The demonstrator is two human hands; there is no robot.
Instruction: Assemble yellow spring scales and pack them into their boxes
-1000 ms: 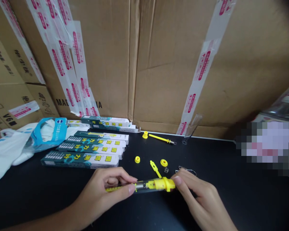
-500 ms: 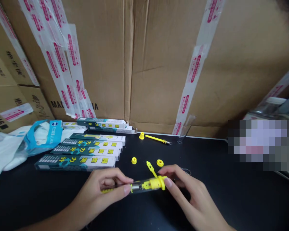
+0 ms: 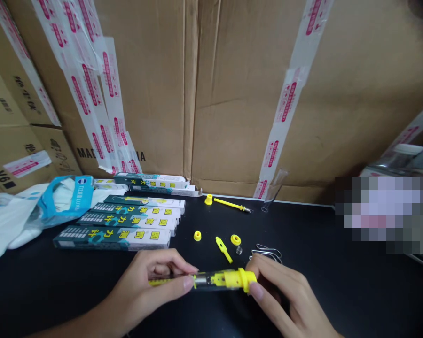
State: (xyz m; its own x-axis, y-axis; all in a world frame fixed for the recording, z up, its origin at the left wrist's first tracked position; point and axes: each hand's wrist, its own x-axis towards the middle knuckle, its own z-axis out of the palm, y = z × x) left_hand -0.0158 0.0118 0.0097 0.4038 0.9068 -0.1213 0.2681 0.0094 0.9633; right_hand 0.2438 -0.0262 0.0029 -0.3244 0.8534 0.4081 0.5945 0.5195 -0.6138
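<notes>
A clear tube spring scale (image 3: 211, 280) with a metal sleeve and yellow inner parts lies level between my hands, low in the middle. My left hand (image 3: 158, 277) is closed round its left part, thumb on the tube wall. The fingers of my right hand (image 3: 285, 293) pinch the yellow end cap (image 3: 246, 280), which sits at the tube's right end. Just beyond lie a flat yellow plastic piece (image 3: 223, 249), a yellow ring (image 3: 236, 240), a small coil (image 3: 238, 250) and several wire hooks (image 3: 268, 252), the hooks partly behind my right hand.
Several printed boxes (image 3: 113, 237) are lined up at left, beside a blue-and-white plastic package (image 3: 66, 199). A yellow rod (image 3: 229, 204), small yellow caps (image 3: 208, 200) and a clear tube (image 3: 275, 190) lie farther back. Large cartons (image 3: 232, 94) wall off the rear.
My right hand and the scale's capped end have shifted right and slightly down. The flat yellow piece, coil and hooks now show more fully. The view has moved slightly.
</notes>
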